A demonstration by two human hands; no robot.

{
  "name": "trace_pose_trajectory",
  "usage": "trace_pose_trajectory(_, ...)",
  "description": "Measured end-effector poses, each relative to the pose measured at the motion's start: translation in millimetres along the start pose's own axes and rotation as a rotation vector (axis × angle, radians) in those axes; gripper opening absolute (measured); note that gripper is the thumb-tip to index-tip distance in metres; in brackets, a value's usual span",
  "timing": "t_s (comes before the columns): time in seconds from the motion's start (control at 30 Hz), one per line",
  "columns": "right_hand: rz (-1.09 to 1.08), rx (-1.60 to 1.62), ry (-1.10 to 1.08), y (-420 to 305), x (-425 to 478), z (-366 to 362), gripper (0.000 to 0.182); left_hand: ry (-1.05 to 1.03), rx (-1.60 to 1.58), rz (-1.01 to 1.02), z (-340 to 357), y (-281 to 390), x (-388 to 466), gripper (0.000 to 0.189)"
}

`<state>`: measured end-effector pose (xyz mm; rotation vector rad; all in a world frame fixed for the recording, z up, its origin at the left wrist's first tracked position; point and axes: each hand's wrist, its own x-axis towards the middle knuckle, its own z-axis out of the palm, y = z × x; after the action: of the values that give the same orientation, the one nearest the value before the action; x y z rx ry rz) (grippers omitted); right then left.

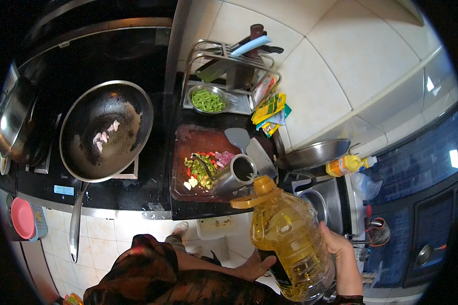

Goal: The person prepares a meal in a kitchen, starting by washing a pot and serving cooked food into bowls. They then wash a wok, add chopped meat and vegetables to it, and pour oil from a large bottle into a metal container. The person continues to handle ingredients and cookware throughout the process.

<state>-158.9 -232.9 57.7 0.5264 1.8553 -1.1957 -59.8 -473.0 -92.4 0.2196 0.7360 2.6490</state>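
Note:
Both of my hands support a large clear plastic bottle of yellow oil [290,232], tilted with its orange neck toward the counter. My left hand [256,264] grips its lower left side near the dark label; my right hand [336,242] bears against the other side. The bottle's mouth is at the rim of a stainless steel oil pot with a thin spout [227,179], where clear liquid shows. Behind the pot is a reddish-brown cutting board [198,135] carrying chopped green and red peppers [198,166], garlic pieces [191,183] and pinkish chopped food [224,158].
A wok [128,126] with several pale pink pieces sits on the black cooktop [99,198], its handle jutting past the front edge. A grey spatula [237,136] and a cleaver blade [260,155] lie near the pot. Behind are a bowl of cut green beans [207,100] and a knife rack [229,57].

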Motion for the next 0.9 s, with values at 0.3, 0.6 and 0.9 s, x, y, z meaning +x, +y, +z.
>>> trace_pose_trajectory(0.3,-0.07,-0.043,0.0,-1.6,0.3,1.8,0.072,-0.058,-0.028,0.013,-1.7,6.2,1.9,0.096)
trace_pose_trajectory(0.6,-0.078,-0.037,-0.044,-5.0,0.2,2.8,0.071,-0.03,0.091,-0.094,-13.1,-4.6,-1.0,0.1)
trace_pose_trajectory(0.9,-0.081,-0.05,-0.031,-13.9,-7.7,9.2,0.072,-0.076,0.069,-0.158,-7.7,13.3,3.1,0.1)
